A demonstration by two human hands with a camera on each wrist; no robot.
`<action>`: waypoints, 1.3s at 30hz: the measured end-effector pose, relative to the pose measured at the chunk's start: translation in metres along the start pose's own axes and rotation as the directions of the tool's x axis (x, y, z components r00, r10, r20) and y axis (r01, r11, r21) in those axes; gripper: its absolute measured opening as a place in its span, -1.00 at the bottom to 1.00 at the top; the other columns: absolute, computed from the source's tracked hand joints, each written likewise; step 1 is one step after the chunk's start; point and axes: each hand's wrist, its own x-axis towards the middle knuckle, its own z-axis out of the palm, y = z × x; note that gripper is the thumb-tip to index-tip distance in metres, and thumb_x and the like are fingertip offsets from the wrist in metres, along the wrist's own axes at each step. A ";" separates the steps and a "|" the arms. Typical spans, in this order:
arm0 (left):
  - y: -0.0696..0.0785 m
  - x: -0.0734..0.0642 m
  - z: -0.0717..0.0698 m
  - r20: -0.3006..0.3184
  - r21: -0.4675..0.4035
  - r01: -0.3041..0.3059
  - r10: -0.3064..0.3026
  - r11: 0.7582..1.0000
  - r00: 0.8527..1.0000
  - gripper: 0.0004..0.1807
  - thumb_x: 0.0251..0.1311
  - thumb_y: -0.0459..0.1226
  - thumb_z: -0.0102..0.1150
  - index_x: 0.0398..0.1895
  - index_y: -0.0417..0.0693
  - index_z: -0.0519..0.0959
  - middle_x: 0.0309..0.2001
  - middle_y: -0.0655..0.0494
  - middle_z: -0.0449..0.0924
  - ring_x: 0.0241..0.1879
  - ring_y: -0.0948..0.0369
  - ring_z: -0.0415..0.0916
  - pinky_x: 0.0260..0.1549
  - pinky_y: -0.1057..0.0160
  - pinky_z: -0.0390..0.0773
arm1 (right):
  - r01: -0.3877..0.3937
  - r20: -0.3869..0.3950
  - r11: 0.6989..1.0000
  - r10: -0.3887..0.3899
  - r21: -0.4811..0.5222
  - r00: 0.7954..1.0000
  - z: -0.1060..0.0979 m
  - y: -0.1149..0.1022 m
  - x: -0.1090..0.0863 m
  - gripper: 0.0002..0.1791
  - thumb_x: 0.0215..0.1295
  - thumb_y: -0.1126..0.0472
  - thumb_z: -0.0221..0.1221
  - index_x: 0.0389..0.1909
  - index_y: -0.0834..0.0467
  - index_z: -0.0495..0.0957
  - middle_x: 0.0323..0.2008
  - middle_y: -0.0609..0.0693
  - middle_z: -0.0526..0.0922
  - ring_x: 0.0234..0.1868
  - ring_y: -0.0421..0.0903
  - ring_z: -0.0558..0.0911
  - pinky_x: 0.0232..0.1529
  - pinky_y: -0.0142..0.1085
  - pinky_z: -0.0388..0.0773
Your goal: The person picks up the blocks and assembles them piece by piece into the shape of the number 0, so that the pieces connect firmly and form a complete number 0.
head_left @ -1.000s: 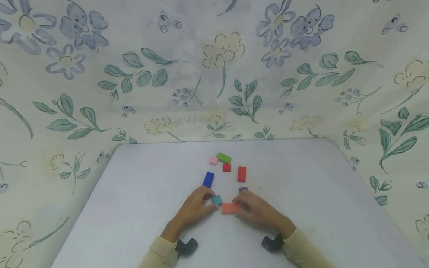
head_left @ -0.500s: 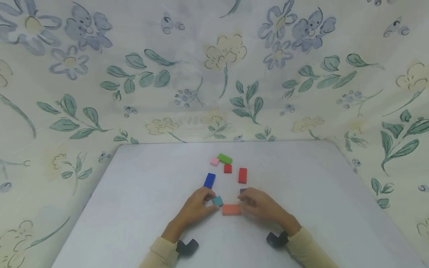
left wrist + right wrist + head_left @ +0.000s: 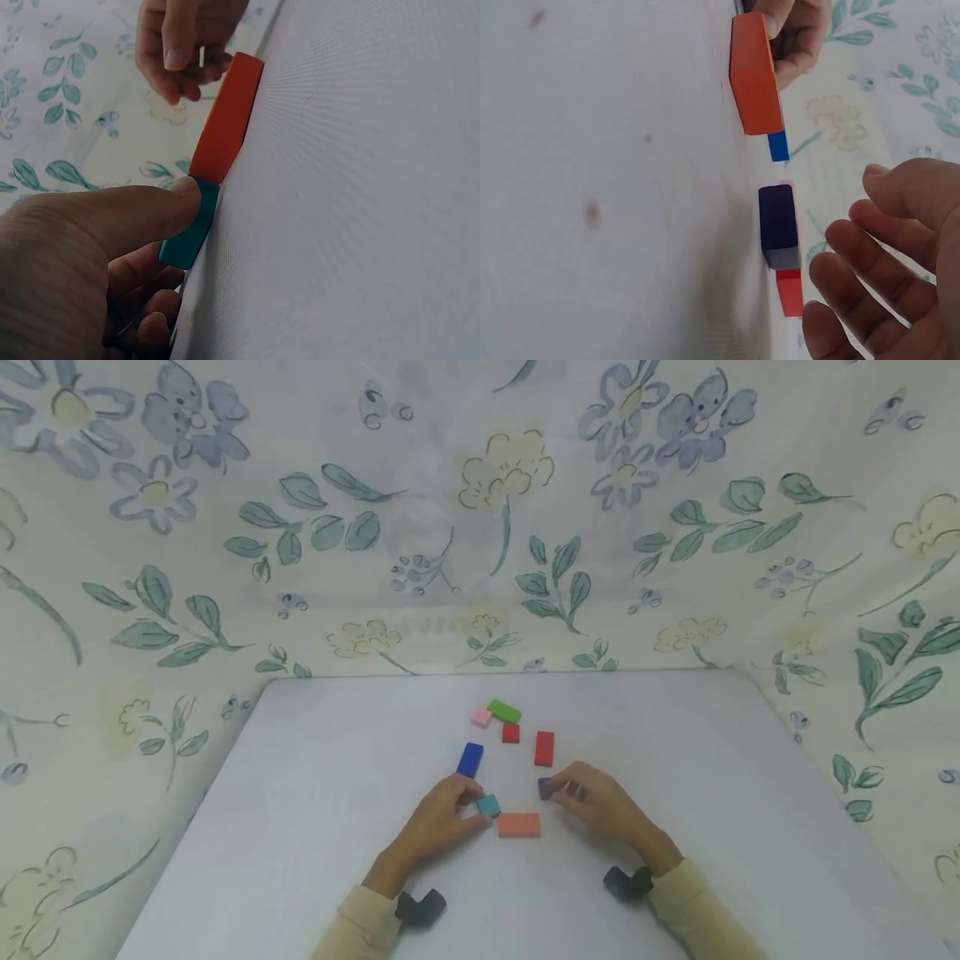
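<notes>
A small teal block [image 3: 488, 806] lies between the thumb and fingers of my left hand [image 3: 442, 817]. In the left wrist view my thumb presses the teal block's face, with the other fingers curled behind it. An orange-red oblong block [image 3: 519, 825] adjoins its right end. My right hand [image 3: 596, 800] is beside a small dark purple block [image 3: 545, 788]. The right wrist view shows its fingers [image 3: 870, 262] spread and loosely bent, apart from the purple block, holding nothing.
Farther back on the white table [image 3: 337, 752] lie a blue oblong block [image 3: 470, 760], a red oblong block [image 3: 544, 748], a small red block [image 3: 511, 733], a pink block [image 3: 482, 717] and a green block [image 3: 504, 711]. Floral cloth [image 3: 442, 552] rises behind the table.
My right hand has drawn away from the orange-red block, moving right and slightly back to the purple block. My left hand has stayed at the teal block.
</notes>
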 end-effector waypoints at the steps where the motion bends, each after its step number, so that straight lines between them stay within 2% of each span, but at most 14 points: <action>1: 0.000 0.000 0.000 0.000 -0.004 0.000 0.000 1.000 1.000 -0.65 0.12 -0.11 0.41 -0.05 0.10 0.55 -0.09 0.23 0.56 -0.06 0.26 0.49 -0.01 0.14 0.58 | 0.004 -0.012 1.000 -0.004 -0.001 1.000 0.000 0.000 0.000 -0.80 0.28 0.22 0.30 -0.11 -0.08 0.62 -0.19 -0.26 0.62 -0.16 -0.26 0.58 -0.12 -0.37 0.61; 7: -0.003 0.002 0.001 0.001 0.002 0.005 -0.005 1.000 1.000 -0.64 0.12 -0.10 0.42 -0.04 0.10 0.55 -0.08 0.24 0.57 -0.05 0.26 0.50 -0.01 0.14 0.58 | 0.062 -0.078 0.998 -0.061 0.009 0.995 0.001 0.005 0.001 -0.80 0.26 0.27 0.31 -0.11 0.02 0.62 -0.16 -0.13 0.60 -0.13 -0.19 0.59 -0.10 -0.33 0.62; 14: -0.002 0.002 0.001 -0.002 0.002 0.004 -0.004 1.000 1.000 -0.64 0.11 -0.10 0.42 -0.05 0.09 0.55 -0.10 0.23 0.57 -0.05 0.24 0.51 -0.01 0.13 0.59 | 0.048 -0.109 0.999 -0.048 -0.007 0.993 0.004 0.010 0.002 -0.77 0.25 0.26 0.32 -0.09 0.02 0.61 -0.12 -0.09 0.58 -0.11 -0.18 0.57 -0.09 -0.30 0.63; 29: 0.000 0.000 0.000 -0.002 0.006 0.001 -0.001 1.000 1.000 -0.63 0.11 -0.12 0.42 -0.05 0.06 0.54 -0.11 0.21 0.57 -0.05 0.23 0.52 -0.01 0.12 0.60 | 0.075 -0.081 0.996 -0.078 -0.042 0.994 0.007 0.016 0.002 -0.61 0.24 0.28 0.32 0.10 0.10 0.58 -0.02 -0.02 0.63 -0.03 -0.08 0.62 -0.02 -0.21 0.64; 34: 0.001 0.000 -0.001 -0.003 0.009 0.007 -0.007 1.000 1.000 -0.63 0.12 -0.13 0.41 -0.04 0.06 0.54 -0.10 0.21 0.57 -0.05 0.23 0.52 0.00 0.12 0.60 | 0.049 -0.048 0.998 -0.051 -0.042 0.998 0.008 0.017 0.002 -0.53 0.25 0.25 0.32 0.19 0.09 0.54 0.07 -0.02 0.63 0.06 -0.07 0.60 0.07 -0.12 0.62; 39: 0.002 0.000 0.000 -0.003 0.014 0.011 -0.010 1.000 1.000 -0.64 0.12 -0.13 0.41 -0.04 0.06 0.54 -0.10 0.21 0.57 -0.05 0.23 0.52 0.00 0.13 0.60 | 0.010 -0.037 0.999 -0.012 -0.050 0.999 0.009 0.018 0.002 -0.53 0.25 0.23 0.33 0.20 0.07 0.56 0.10 -0.04 0.65 0.13 -0.05 0.58 0.14 -0.07 0.59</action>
